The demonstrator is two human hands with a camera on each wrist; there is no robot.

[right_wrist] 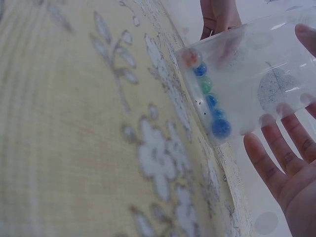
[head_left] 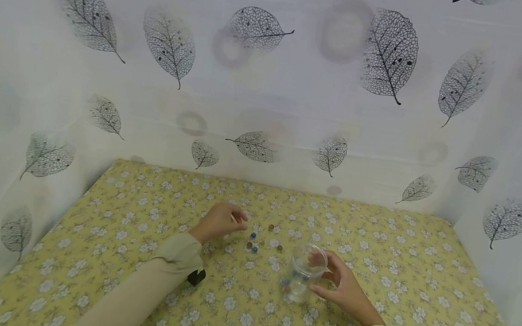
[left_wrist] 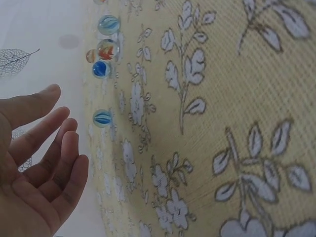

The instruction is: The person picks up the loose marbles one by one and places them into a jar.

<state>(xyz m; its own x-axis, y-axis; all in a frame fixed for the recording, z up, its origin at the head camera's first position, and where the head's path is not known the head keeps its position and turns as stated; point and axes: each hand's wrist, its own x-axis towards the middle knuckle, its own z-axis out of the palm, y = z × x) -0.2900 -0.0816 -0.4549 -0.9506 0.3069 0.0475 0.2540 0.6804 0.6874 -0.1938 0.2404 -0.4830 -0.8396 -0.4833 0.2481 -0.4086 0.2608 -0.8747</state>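
My right hand (head_left: 347, 292) holds a clear plastic cup (head_left: 308, 257), with the thumb on one side and the fingers along the other. Through the cup's wall in the right wrist view, several glass marbles (right_wrist: 220, 128) show gathered at its bottom, most of them blue, one green, one reddish. My left hand (head_left: 220, 221) hovers left of a loose group of marbles, its fingers loosely bent and nothing between them. Nearest to its fingertips in the left wrist view is a blue-striped marble (left_wrist: 102, 118). Beyond it on the cloth are a dark blue marble (left_wrist: 101, 69) and an orange-red one (left_wrist: 107, 49).
A yellow flowered cloth (head_left: 115, 277) covers the table. An amber marble (head_left: 271, 227) lies towards the back, and an olive one (head_left: 280, 248) lies between the group and the cup. White curtains with leaf prints (head_left: 390, 52) enclose the table's back and sides.
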